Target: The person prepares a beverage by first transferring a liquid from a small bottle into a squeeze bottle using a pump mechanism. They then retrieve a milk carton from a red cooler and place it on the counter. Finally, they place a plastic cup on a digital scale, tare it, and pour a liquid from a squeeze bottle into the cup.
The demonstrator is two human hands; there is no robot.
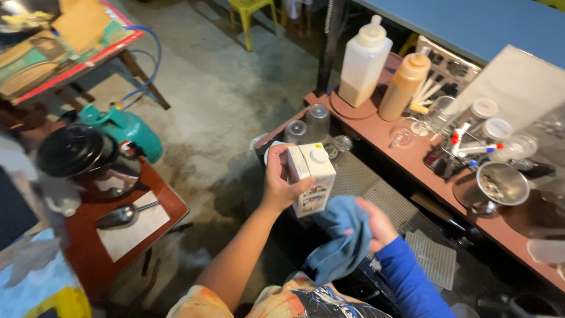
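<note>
**Carton in one hand, blue cloth in the other**

Nearest the camera, a blue cloth [341,241] hangs bunched from the right hand [376,227], whose fingers are closed around its upper folds; a blue sleeve covers that arm. Just to its left, the bare-armed left hand [279,182] wraps around a white drink carton [312,176] with a round white cap on top, holding it upright in the air above a metal grille [376,191]. Cloth and carton sit just beside each other, the cloth touching or almost touching the carton's lower right edge; which one, I cannot tell.

Along the reddish counter [376,132] on the right stand a white squeeze bottle [364,62] and a tan squeeze bottle [405,85], with clear upturned cups [318,121] nearer the carton. A steel jug [500,185] stands further right. On the left, a low red table [168,209] carries a black kettle [88,156] and a metal scoop [120,217], beside a teal gas cylinder [126,126].
</note>
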